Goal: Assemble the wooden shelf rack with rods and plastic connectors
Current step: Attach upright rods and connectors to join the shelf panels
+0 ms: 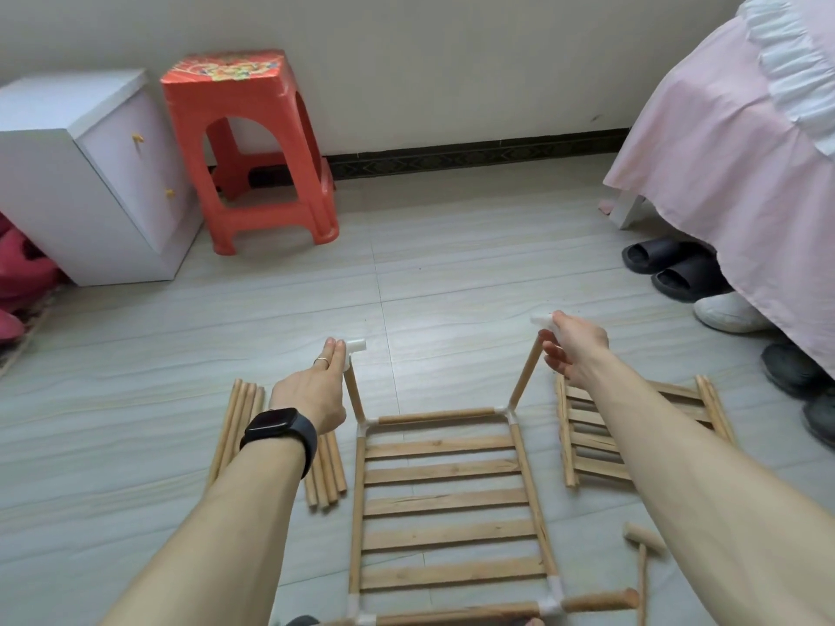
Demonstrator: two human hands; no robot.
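Observation:
A slatted wooden shelf panel (pixel 449 501) lies on the floor with white plastic connectors at its corners. Two rods rise from its far corners. My left hand (pixel 314 390), fingers straight, touches the white connector (pixel 354 350) on top of the left rod (pixel 353 393). My right hand (pixel 574 350) grips the white connector (pixel 541 320) on top of the right rod (pixel 526 370). A short rod (pixel 601 599) sticks out of the near right corner connector.
A bundle of loose rods (pixel 237 424) lies left of the panel, a second slatted panel (pixel 592 433) lies to the right, and a wooden mallet (pixel 642 542) at lower right. A red stool (pixel 253 142), white cabinet (pixel 90 173), bed skirt (pixel 732 142) and slippers (pixel 677 268) ring the floor.

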